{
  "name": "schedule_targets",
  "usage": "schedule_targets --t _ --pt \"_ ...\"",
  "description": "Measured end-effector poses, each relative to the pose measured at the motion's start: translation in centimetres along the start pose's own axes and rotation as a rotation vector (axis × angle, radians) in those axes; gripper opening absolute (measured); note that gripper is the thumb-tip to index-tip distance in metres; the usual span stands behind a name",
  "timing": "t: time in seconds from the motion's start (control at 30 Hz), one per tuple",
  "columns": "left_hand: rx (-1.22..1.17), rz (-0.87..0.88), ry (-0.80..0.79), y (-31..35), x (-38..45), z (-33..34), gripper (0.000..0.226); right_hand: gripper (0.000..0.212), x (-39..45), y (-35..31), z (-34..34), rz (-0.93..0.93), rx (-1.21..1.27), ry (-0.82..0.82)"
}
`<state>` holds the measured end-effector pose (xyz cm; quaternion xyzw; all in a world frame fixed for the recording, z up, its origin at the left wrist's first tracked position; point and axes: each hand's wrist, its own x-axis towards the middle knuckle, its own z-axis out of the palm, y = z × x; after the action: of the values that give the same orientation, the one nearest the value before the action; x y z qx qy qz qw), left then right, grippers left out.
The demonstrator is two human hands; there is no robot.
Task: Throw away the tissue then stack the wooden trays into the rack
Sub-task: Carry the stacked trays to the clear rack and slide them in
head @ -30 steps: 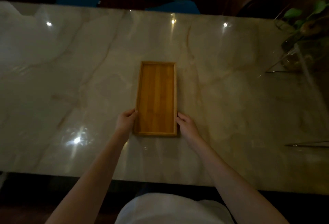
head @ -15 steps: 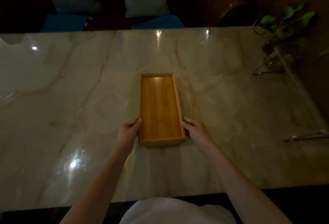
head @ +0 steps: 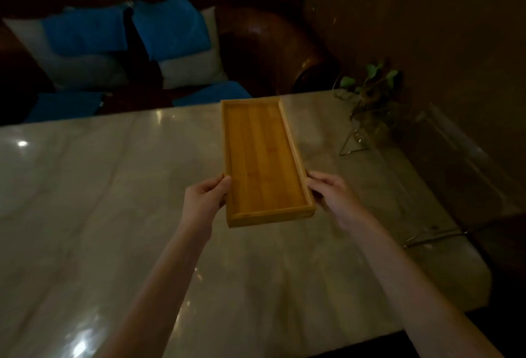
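Above a dim marble table (head: 113,215), the left hand (head: 203,202) and right hand (head: 331,197) each close on a long side of 1 empty wooden tray (head: 263,158), near its close end. Its unsupported far end could dip; the plant (head: 373,96) at right risks a knock.

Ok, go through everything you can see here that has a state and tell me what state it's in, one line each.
Wooden tray: empty, held by both hands near its close end; whether it is off the table is unclear.
Left hand: grip closed on the tray's left edge.
Right hand: grip closed on the tray's right edge.
Marble table: glossy, reflecting lights.
Potted plant: upright at the table's far right corner.
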<state>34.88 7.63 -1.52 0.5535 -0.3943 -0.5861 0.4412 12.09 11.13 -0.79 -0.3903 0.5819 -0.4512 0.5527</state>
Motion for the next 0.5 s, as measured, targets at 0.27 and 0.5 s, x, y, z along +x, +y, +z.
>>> schedule_targets --t 0.27,0.5 --pt "0.011 0.078 -0.094 3.7 -2.5 13.8 0.030 0.036 -2.4 -4.2 -13.4 -0.058 -0.039 0.090" --pt "-0.016 0.048 -0.163 1.6 -4.4 25.1 0.027 0.019 -5.5 -4.7 -24.6 -0.023 -0.028 0.236"
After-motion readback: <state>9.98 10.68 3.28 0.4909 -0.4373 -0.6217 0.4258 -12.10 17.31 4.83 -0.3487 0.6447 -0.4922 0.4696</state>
